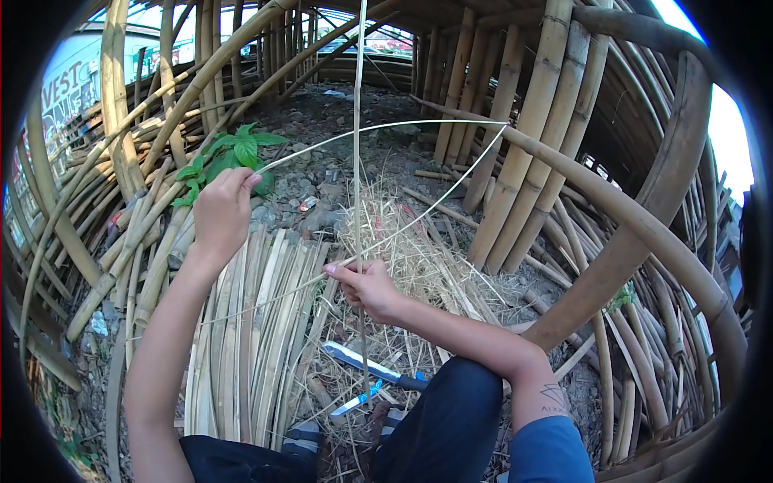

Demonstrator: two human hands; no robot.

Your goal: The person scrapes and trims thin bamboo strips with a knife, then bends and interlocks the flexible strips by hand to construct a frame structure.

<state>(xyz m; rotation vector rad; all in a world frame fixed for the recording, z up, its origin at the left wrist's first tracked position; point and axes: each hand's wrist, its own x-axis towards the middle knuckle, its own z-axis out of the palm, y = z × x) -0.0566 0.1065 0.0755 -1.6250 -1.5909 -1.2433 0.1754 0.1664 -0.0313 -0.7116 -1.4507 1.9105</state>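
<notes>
My left hand [221,211], raised at the left, pinches one end of a thin bamboo strip [394,123]. From there the strip arches right to the tip of a bamboo pole [596,167], where it bends sharply back. Its other length slants down to my right hand [366,290], which has thumb and fingers closed on it, and a tail runs on to the lower left. An upright thin strip [357,145] crosses the middle of the view and overlaps my right hand. Below lie a large knife [362,361] and a smaller blue-handled knife [358,398].
Split bamboo slats [250,322] lie in a row at the left. Shavings [403,233] cover the ground ahead. Thick bamboo posts [535,121] stand at the right, with a leafy plant [233,153] behind my left hand. Long poles are stacked on both sides.
</notes>
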